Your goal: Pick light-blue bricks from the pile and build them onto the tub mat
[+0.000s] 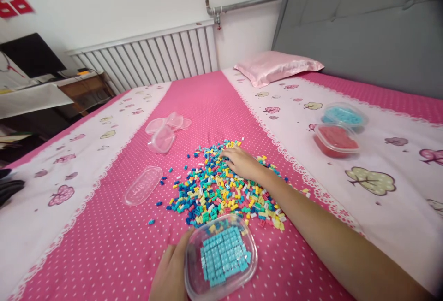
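Observation:
A heap of small bricks in several colours (221, 190) lies spread on the pink dotted bedsheet (104, 245). My right hand (240, 160) reaches into the far side of the heap, fingers curled down onto the bricks. My left hand (171, 271) grips the near left rim of a clear plastic tub (221, 257), which is tilted toward me and holds light blue bricks packed in rows.
Clear lids (168, 130) lie beyond the heap, and another clear lid (143, 185) lies to its left. At the right stand a tub of red bricks (335, 140) and a tub of blue bricks (344, 115). A pink pillow (277, 66), headboard and radiator are behind.

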`<action>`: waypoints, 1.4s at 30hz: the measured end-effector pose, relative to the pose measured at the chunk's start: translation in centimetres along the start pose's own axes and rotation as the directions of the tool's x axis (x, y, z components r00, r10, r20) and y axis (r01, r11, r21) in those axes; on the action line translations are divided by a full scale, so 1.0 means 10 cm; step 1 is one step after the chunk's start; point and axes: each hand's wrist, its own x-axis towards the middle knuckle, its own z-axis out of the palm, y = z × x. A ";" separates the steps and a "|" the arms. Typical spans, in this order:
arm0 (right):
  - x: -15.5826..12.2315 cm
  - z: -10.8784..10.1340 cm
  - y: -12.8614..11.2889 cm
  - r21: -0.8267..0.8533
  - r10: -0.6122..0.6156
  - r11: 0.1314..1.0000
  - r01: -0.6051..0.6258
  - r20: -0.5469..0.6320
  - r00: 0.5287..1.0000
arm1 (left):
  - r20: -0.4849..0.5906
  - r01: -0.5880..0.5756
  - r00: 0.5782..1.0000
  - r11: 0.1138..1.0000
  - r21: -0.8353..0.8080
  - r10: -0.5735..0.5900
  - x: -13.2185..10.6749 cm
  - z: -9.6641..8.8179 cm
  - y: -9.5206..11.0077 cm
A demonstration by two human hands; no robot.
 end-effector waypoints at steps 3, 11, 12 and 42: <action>0.00 -0.01 0.02 0.015 0.031 0.999 -0.031 -0.015 0.999 | 0.034 -0.040 0.999 0.999 0.010 0.040 0.01 -0.01 -0.02; 0.02 -0.01 0.05 0.154 0.123 0.981 -0.116 -0.039 0.992 | 0.009 -0.059 0.998 0.997 0.057 0.058 0.03 -0.03 0.00; 0.01 -0.02 0.04 0.183 0.140 0.975 -0.129 -0.045 0.989 | 0.020 -0.095 0.995 0.993 0.075 0.094 0.03 -0.04 -0.02; -0.30 -0.33 -0.80 0.820 -0.016 0.137 -0.555 0.562 0.827 | 0.045 -0.100 0.994 0.995 0.027 0.098 0.02 -0.10 0.32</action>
